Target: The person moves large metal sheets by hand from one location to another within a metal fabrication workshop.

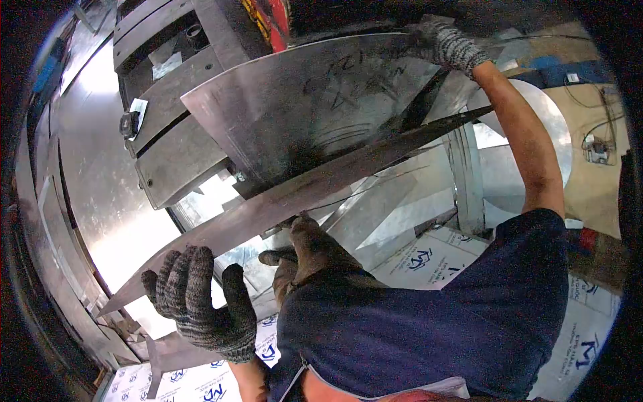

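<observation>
My left hand (201, 301), in a grey knitted glove, is raised at the lower left with its fingers and thumb apart; it overlaps the near edge of a long curved metal strip (268, 211). Out at the upper right, my right hand (449, 47), gloved too, lies at the far right end of a large curved metal sheet (301, 100). Its fingers are blurred and dark, so their grip is unclear. Dark handwritten marks show on the sheet. The long strip runs diagonally below the sheet, from lower left to upper right.
A heavy machine bed (181, 147) with slots stands at the upper left, beside a shiny metal surface (100, 167). Printed white sheets (429, 258) lie low down. A round metal piece (536, 147) is behind my right arm. Cables and a small device (596, 149) lie at far right.
</observation>
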`<state>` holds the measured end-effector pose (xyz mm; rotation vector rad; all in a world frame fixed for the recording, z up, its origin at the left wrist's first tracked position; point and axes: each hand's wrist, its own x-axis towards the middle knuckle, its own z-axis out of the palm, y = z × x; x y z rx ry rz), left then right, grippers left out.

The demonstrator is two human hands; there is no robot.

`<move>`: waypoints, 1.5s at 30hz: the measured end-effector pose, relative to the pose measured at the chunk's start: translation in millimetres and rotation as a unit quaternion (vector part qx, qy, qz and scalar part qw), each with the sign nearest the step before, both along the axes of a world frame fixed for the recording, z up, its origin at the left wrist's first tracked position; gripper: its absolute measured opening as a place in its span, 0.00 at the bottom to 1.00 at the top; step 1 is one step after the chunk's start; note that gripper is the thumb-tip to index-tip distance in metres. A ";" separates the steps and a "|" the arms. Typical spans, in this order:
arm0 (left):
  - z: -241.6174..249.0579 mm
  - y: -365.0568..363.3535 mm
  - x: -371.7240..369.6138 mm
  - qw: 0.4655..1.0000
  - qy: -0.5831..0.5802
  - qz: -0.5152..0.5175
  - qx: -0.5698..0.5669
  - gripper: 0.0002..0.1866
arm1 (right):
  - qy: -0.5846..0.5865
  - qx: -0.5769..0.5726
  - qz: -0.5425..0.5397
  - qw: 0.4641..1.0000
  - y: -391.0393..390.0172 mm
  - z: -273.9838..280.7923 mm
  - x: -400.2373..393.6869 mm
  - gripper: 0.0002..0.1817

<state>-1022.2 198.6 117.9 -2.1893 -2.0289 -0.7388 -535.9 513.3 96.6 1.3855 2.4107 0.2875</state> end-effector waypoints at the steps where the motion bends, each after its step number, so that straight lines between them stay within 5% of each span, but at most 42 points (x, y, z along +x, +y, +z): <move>1: -2.8 0.3 0.0 1.000 -0.008 0.003 0.003 0.24 | 0.017 0.003 0.018 1.000 -0.3 -1.0 -3.7 0.26; 4: -3.2 -1.6 0.3 1.000 -0.023 0.017 -0.009 0.23 | 0.003 0.054 0.015 0.998 26.1 -27.9 20.5 0.22; 7: -4.7 -6.8 -0.6 0.998 -0.035 0.030 -0.034 0.22 | -0.045 -0.012 -0.028 0.999 18.3 -7.6 -13.1 0.20; 9: -2.4 -4.5 -1.8 0.999 -0.023 0.015 -0.036 0.24 | 0.011 0.012 -0.002 1.000 25.4 -23.8 18.7 0.28; 11: -1.0 2.0 -6.7 0.999 -0.024 0.005 -0.040 0.22 | 0.029 0.040 0.045 0.998 30.4 -29.4 22.6 0.27; 13: -5.5 8.9 -10.4 0.999 -0.053 0.006 -0.012 0.20 | 0.058 0.002 -0.029 0.998 26.8 -25.3 15.2 0.24; 15: -13.0 14.7 -16.2 0.997 -0.070 0.006 0.035 0.20 | 0.205 -0.044 -0.045 0.977 43.0 -43.6 52.6 0.19; 17: -13.7 20.2 -22.0 0.992 -0.112 0.004 0.066 0.21 | 0.057 -0.037 0.034 0.997 50.0 -44.7 50.1 0.21; 22: -39.7 28.3 -32.2 0.976 -0.120 0.022 0.180 0.17 | 0.061 -0.053 -0.109 0.991 41.9 -29.3 25.5 0.23; 27: -44.7 36.1 -53.9 0.973 -0.111 -0.032 0.199 0.15 | -0.144 -0.046 -0.049 0.987 25.5 23.6 -43.7 0.25; 28: -48.8 45.7 -51.6 0.974 -0.112 -0.017 0.198 0.15 | 0.163 -0.085 -0.138 0.973 1.8 48.0 -71.2 0.25; 30: -52.9 59.8 -49.9 0.977 -0.118 0.007 0.175 0.16 | 0.449 -0.125 -0.205 0.861 -49.9 93.4 -149.5 0.25; 33: -37.2 52.0 -64.4 0.978 -0.117 0.022 0.173 0.19 | 0.389 -0.236 0.008 0.891 -98.9 127.4 -284.4 0.23; 34: -40.2 37.0 -76.3 0.977 -0.115 0.040 0.176 0.19 | 0.275 -0.161 0.173 0.932 -106.5 128.8 -317.1 0.23; 36: -63.5 -8.6 -106.1 0.969 -0.131 0.024 0.209 0.23 | 0.286 -0.180 0.203 0.919 -113.0 107.4 -358.4 0.23; 38: -106.2 -68.1 -157.1 0.974 -0.222 0.034 -0.023 0.27 | 0.269 -0.182 0.197 0.925 -133.0 90.3 -414.9 0.23; 39: -170.6 -102.7 -180.1 0.970 -0.223 0.094 -0.002 0.28 | 0.248 -0.173 0.178 0.936 -147.6 78.9 -448.3 0.23; 40: -170.7 -166.5 -206.3 0.931 -0.285 0.189 -0.130 0.29 | 0.255 -0.175 0.274 0.911 -86.1 41.5 -436.3 0.25; 41: -270.7 -217.3 -227.7 0.922 -0.298 0.230 -0.086 0.30 | 0.259 -0.178 0.295 0.902 -62.5 13.2 -439.1 0.25; 42: -272.0 -291.6 -243.1 0.810 -0.430 0.357 -0.177 0.31 | 0.064 -0.017 0.402 0.913 -49.3 -11.3 -447.9 0.25; 43: -341.4 -365.8 -246.7 0.782 -0.326 0.484 -0.218 0.32 | -0.105 0.162 0.497 0.846 -37.2 -35.5 -457.2 0.26; 44: -305.7 -426.7 -265.7 0.649 -0.403 0.540 -0.354 0.32 | -0.128 0.166 0.498 0.842 -15.7 -65.6 -463.2 0.27; 45: -357.5 -512.3 -247.5 0.616 -0.352 0.641 -0.292 0.32 | -0.141 0.139 0.481 0.854 -3.2 -99.5 -467.0 0.28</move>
